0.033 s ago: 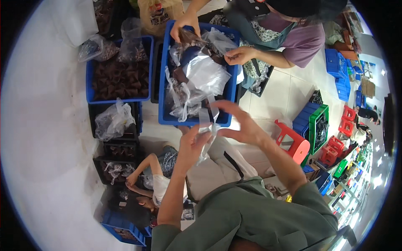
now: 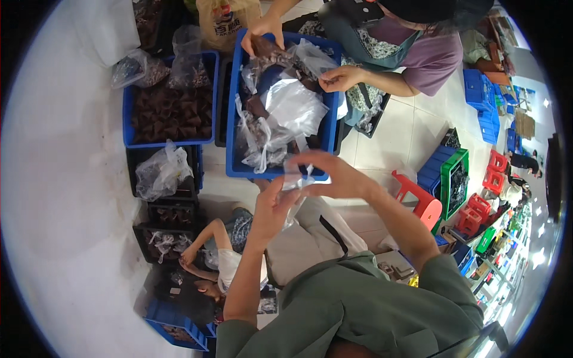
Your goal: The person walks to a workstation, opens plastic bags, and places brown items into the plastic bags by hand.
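Note:
Both of my hands are raised in front of me and pinch a small clear plastic bag [image 2: 296, 181] between them. My left hand [image 2: 271, 207] grips its lower left side, and my right hand [image 2: 333, 173] holds its top from the right. Just beyond the bag stands a blue crate [image 2: 250, 172] full of crumpled clear bags and dark brown pieces. Across the crate sits a person in a purple shirt, with one hand [image 2: 265, 27] on the crate's far rim and the other hand [image 2: 340, 77] over its right side.
A second blue crate [image 2: 126, 113] of dark brown pieces stands to the left, with black crates [image 2: 173, 212] and bagged pieces below it. Another person [image 2: 230, 259] crouches at lower left. An orange stool [image 2: 421, 200] and stacked coloured crates [image 2: 453, 179] stand to the right.

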Tool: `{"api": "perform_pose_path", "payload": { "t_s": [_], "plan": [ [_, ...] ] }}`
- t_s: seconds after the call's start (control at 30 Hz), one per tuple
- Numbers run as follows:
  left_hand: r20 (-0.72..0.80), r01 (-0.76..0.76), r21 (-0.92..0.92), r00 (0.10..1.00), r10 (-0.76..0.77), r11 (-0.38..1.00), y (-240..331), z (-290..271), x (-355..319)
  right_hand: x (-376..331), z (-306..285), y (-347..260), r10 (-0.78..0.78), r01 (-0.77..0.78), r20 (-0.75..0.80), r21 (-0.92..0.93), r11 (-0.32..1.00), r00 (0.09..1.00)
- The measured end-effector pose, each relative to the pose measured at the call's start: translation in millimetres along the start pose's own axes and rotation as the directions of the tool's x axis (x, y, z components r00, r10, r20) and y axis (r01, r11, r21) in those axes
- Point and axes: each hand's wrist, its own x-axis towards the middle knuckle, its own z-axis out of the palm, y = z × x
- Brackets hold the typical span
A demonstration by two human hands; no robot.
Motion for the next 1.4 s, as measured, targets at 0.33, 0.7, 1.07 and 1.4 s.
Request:
{"api": "perform_pose_path", "payload": {
  "t_s": [0.33, 0.7, 1.07, 1.4],
  "plan": [
    [-0.051, -0.063, 0.57, 0.993, 0.111, 0.819, 16.3, -26.1, 1.4, 33.1, 10.5, 2.6, 0.289, -0.45, 0.621, 0.116, 0.885, 0.729],
    [-0.353, 0.096, 0.169, 0.935, -0.031, 0.981, 6.8, 17.7, -18.6, 1.8, 53.4, 22.2, 0.361, -0.363, 0.034, 0.098, 0.927, 0.932],
    [-0.188, -0.023, 0.236, 0.98, 0.069, 0.971, -33.1, -10.1, 10.8, -8.5, 34.8, 50.9, 0.416, -0.415, 0.12, 0.515, 0.751, 0.902],
    [-0.338, 0.004, -0.266, 0.936, -0.097, 0.964, -10.9, 26.3, 7.9, -12.2, 39.0, 31.8, 0.309, -0.26, -0.211, 0.229, 0.938, 0.927]
  ]
}}
